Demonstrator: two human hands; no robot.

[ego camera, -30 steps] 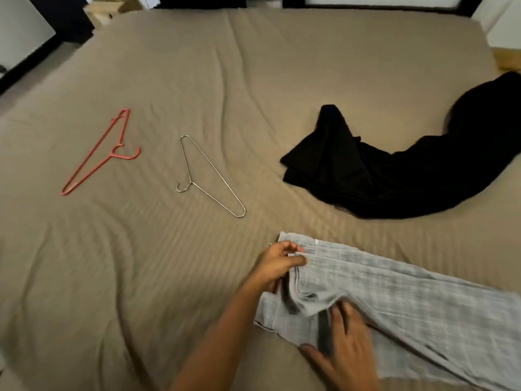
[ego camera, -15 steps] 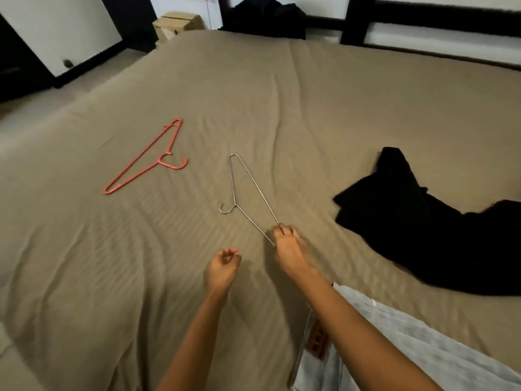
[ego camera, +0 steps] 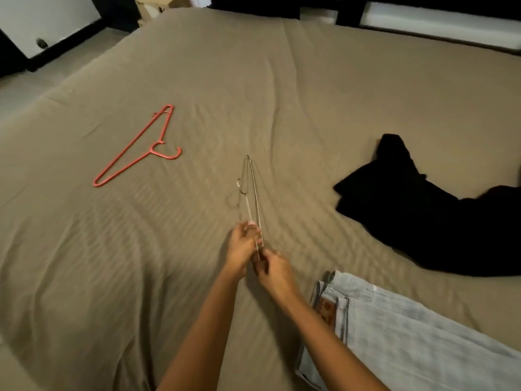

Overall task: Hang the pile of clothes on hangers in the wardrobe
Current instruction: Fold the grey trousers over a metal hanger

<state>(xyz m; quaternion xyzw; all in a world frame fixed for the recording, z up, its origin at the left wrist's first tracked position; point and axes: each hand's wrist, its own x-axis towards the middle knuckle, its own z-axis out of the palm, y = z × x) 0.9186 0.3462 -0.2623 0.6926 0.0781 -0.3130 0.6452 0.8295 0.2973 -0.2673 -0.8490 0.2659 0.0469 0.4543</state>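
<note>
A thin metal hanger (ego camera: 251,190) is lifted off the bed on edge, its near end held by both hands. My left hand (ego camera: 242,249) grips its wires from the left. My right hand (ego camera: 273,268) pinches the near corner just below. Light grey jeans (ego camera: 400,331) lie at the lower right beside my right forearm, waistband toward the hands. A black garment (ego camera: 428,218) is crumpled at the right. A red plastic hanger (ego camera: 141,145) lies flat at the left.
Everything rests on a wide tan bedspread (ego camera: 253,80). A dark bed frame (ego camera: 349,9) runs along the far edge. A cardboard box (ego camera: 153,8) and a white panel (ego camera: 48,21) stand on the floor at the upper left.
Both hands left the jeans. The right hand reached the metal hanger first, then the left joined, and the hanger rose from lying flat to standing on edge.
</note>
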